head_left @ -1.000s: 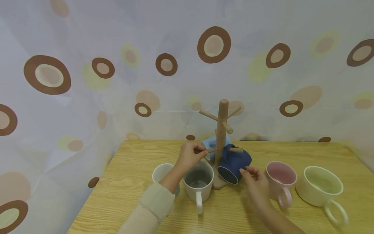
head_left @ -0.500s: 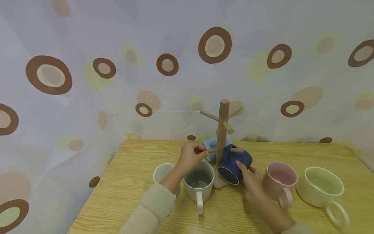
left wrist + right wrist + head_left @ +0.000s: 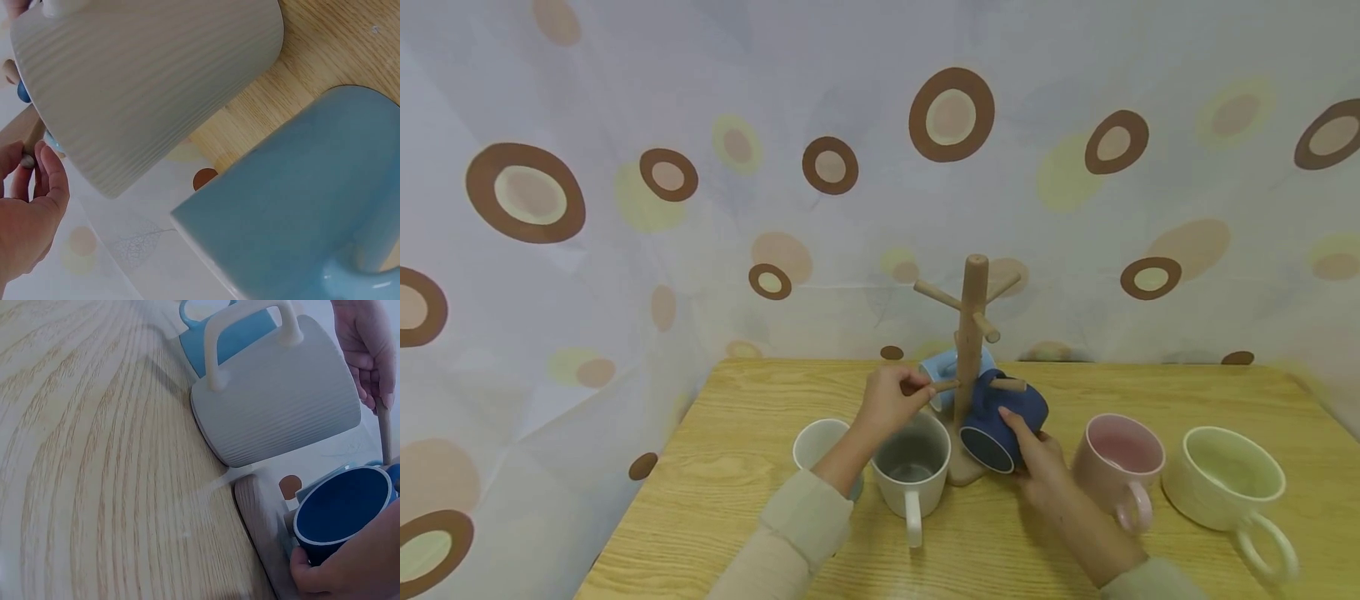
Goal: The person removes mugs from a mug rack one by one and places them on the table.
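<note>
A wooden mug tree [image 3: 973, 333] stands at the table's back. My left hand [image 3: 887, 408] pinches the end of its lower left peg [image 3: 946, 386] between thumb and fingers; the left wrist view has this pinch at its left edge. On the lower right peg hangs a dark blue mug [image 3: 1030, 407] by its handle, tilted with its mouth toward the front. My right hand [image 3: 1043, 462] grips this mug, thumb on its upper side and fingers underneath. In the right wrist view the blue mug's inside [image 3: 344, 503] faces the camera. Behind the post hangs a light blue mug [image 3: 936, 367].
A ribbed white mug with grey inside [image 3: 891, 493] stands under my left forearm. Left of it is a blue mug [image 3: 294, 187], partly hidden by that arm. A pink mug [image 3: 1097, 475] and a wide pale green mug [image 3: 1198, 492] stand at the right. A patterned sheet [image 3: 850, 83] hangs behind.
My right hand has moved from touching the dark blue mug's lower side to gripping it, with the thumb now across its body. The left hand has stayed on the peg.
</note>
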